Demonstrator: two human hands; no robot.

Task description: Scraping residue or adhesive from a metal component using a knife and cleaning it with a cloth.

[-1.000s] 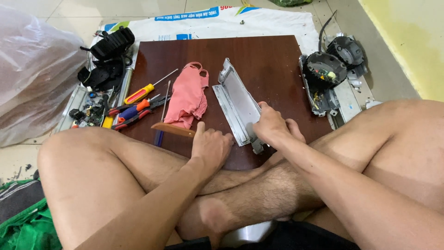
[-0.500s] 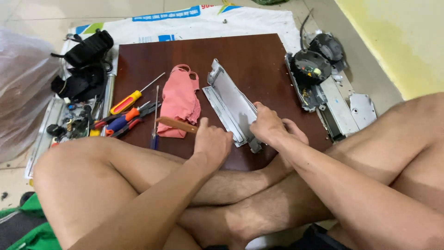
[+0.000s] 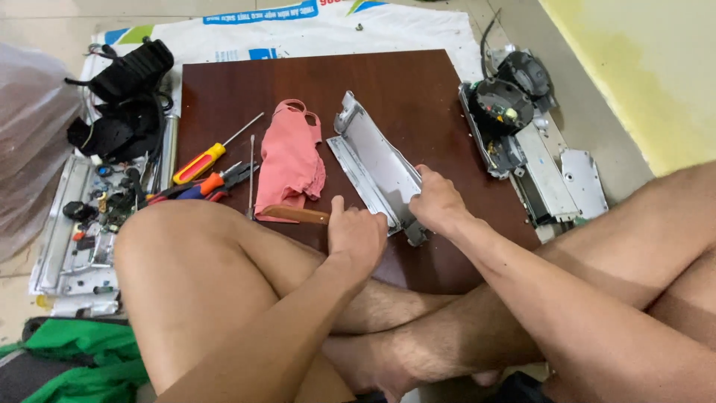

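I sit cross-legged in front of a dark brown board (image 3: 418, 82) on the floor. On it lies a long grey metal housing (image 3: 373, 160), set at a slant. My right hand (image 3: 440, 203) grips its near end, fingers wrapped over the edge. Just to the left is my left hand (image 3: 358, 237), closed in a fist around the end of a wooden-handled tool (image 3: 294, 215). The handle sticks out to the left along the lower edge of a pink cloth (image 3: 287, 160). The tool's working end is hidden by my hand.
A yellow-handled screwdriver (image 3: 200, 163), pliers (image 3: 227, 177) and other tools lie left of the cloth. Black parts (image 3: 130, 75) and a tray of small pieces (image 3: 82, 224) lie further left. A dismantled device (image 3: 514, 127) lies on the right, a green cloth (image 3: 82, 358) at the bottom left.
My view has shifted a little over the board. Both hands stay in the same place on the metal housing and the wooden handle.
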